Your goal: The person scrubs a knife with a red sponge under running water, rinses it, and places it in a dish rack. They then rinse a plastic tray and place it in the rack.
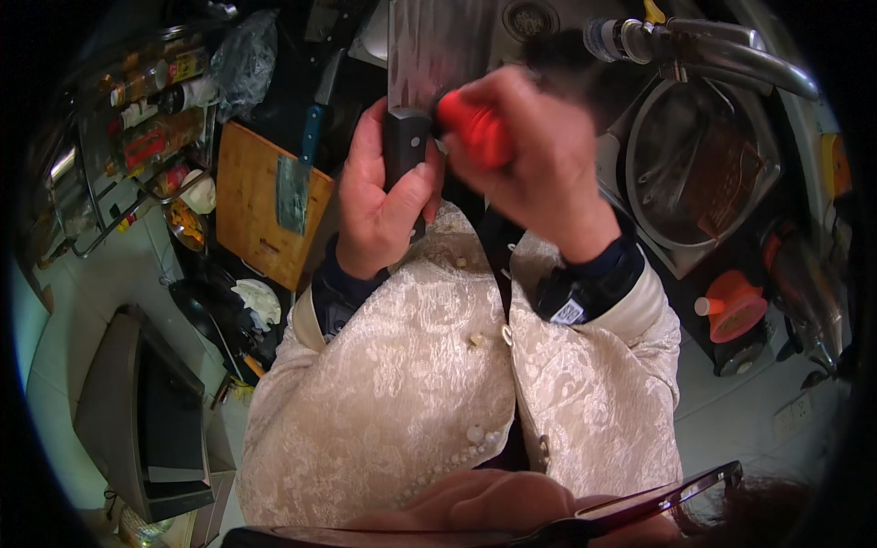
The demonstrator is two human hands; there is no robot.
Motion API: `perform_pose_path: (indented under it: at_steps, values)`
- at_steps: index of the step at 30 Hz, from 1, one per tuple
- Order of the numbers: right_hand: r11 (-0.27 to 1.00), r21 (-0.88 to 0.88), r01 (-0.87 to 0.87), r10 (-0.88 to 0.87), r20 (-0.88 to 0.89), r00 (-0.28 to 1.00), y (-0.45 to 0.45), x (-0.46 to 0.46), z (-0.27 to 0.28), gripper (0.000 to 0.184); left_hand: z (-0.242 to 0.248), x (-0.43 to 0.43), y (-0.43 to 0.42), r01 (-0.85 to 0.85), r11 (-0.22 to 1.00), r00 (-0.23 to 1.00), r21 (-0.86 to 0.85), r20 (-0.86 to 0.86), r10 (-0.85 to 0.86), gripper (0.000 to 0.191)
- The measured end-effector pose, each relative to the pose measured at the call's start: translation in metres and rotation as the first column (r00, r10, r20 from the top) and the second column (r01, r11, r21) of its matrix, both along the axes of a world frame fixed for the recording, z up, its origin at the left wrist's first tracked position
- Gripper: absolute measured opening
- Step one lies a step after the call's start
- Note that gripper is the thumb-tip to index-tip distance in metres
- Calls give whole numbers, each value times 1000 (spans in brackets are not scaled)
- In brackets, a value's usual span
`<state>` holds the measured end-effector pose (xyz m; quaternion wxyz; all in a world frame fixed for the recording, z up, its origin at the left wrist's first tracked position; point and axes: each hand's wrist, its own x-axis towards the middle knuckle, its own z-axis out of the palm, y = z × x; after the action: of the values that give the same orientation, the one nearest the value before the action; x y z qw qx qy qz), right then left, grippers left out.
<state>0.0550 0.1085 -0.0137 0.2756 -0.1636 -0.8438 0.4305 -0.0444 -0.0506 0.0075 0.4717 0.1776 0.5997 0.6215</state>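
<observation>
My left hand (384, 192) grips the black riveted handle of a cleaver (442, 48). Its broad, wet-looking blade points away from me, and its far end is cut off by the top of the picture. In my right hand (541, 151) is a red object (479, 130) with a dark end, held against or right beside the blade near the handle. That hand is blurred, so I cannot tell what the object is. To the left, a blue-handled knife (312, 133) lies with its blade over a wooden cutting board (253, 219).
A sink drain (531, 19) and a metal tap (740, 58) are ahead. At right, a round basin (658, 185) holds a brown item. A red plastic container (736, 308) stands below it. At left are a bottle rack (147, 195), a plastic bag (246, 65) and a dark-fronted appliance (164, 411).
</observation>
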Motion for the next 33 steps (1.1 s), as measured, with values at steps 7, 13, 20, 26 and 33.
perform_pose_path:
  at_steps: [7, 13, 20, 26, 33]
  values:
    - [999, -19, -35, 34, -52, 998, 1, 0, 1, 30, 4, 2, 3, -39, 999, 999, -10, 18, 39, 57]
    - [998, -1, 62, -61, 41, 997, 1, 0, 0, 33, 4, -1, 7, -7, 999, 999, -37, 43, 9, 54]
    - [993, 20, 117, -119, 139, 983, 3, 0, -2, 32, 3, 0, 5, -24, 999, 999, -35, 47, 26, 51]
    - [989, 8, 145, -144, 138, 980, -1, 0, -5, 30, 2, -1, 5, -21, 998, 998, -55, 51, 24, 50]
    - [984, 10, 180, -180, 88, 980, -6, 0, -9, 33, 5, -1, 9, -24, 999, 998, -45, 56, 26, 48]
